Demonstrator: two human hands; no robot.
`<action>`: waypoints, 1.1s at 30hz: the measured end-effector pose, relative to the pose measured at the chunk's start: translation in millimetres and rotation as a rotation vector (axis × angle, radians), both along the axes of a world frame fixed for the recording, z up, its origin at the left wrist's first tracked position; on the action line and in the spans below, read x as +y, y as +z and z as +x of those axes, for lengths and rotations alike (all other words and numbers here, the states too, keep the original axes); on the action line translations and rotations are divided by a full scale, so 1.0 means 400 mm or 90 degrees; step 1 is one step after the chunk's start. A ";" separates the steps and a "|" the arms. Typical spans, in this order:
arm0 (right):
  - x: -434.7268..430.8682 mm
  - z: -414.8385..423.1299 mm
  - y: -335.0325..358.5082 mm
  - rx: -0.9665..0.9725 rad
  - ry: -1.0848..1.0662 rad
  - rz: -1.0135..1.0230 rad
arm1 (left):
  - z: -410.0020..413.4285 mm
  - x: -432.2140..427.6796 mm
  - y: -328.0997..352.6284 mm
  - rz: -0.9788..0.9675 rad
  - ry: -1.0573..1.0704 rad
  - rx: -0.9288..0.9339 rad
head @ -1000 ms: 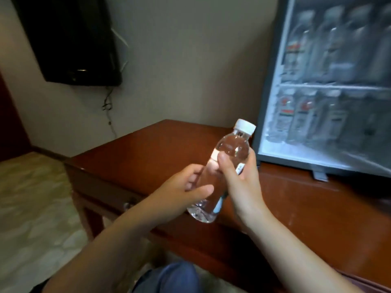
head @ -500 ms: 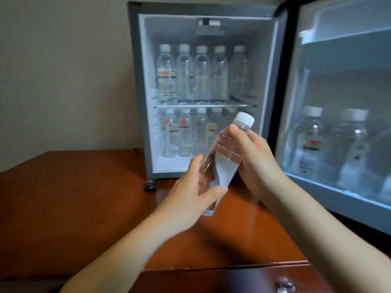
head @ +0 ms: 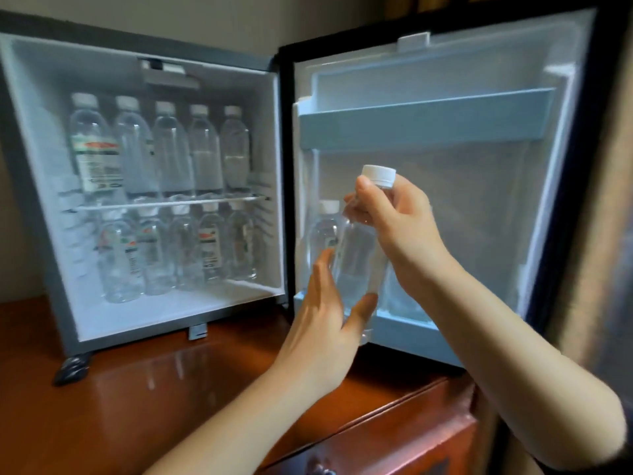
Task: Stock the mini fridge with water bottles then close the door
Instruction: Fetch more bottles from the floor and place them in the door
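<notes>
**Stock, left to right**

- Grey mini fridge (head: 171, 46), door open, standing on a reddish-brown wooden cabinet top (head: 171, 389).
- White wire shelf (head: 164, 202): five clear plastic water bottles with white caps (head: 171, 152), in a row from left edge to right edge.
- Fridge floor: five more upright bottles (head: 185, 255) can be counted.
- Open door (head: 445, 234), pale blue lower door shelf (head: 411, 334): one standing bottle (head: 323, 234) at its left end. Anything further right is hidden by the arm.
- Upper door shelf (head: 424, 125): no bottles visible.

**Item in hand**

- One clear plastic water bottle (head: 356, 262) with white screw cap (head: 378, 174), upright, over the left end of the lower door shelf.
- The left hand (head: 325, 330) is spread, fingers straight, bracketing the bottle's lower body.
- The right hand (head: 404, 228) pinches the neck just under the cap.

**Handling**

- It looks full, so moderately heavy.
- The thin walls likely dent under a squeeze, and the smooth plastic may slip.
- The stiffer neck and shoulder are the best hold, with the base guided.
</notes>
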State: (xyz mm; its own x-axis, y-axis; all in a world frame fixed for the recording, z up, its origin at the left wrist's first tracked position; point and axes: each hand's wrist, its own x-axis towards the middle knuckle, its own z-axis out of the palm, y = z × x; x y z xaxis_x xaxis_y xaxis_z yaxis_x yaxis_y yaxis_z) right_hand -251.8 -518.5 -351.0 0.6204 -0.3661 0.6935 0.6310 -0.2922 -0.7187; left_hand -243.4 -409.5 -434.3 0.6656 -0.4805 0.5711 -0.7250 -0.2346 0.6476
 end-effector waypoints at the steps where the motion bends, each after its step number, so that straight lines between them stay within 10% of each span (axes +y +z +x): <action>1: -0.017 -0.014 0.005 -0.015 -0.019 -0.017 | -0.008 -0.022 -0.004 -0.009 -0.015 0.007; 14: -0.222 -0.108 0.062 -0.096 -0.265 -0.193 | -0.046 -0.227 -0.014 0.025 0.034 -0.260; 33: -0.284 -0.054 -0.112 -0.024 -0.375 -0.183 | -0.023 -0.240 -0.091 0.185 0.038 -0.260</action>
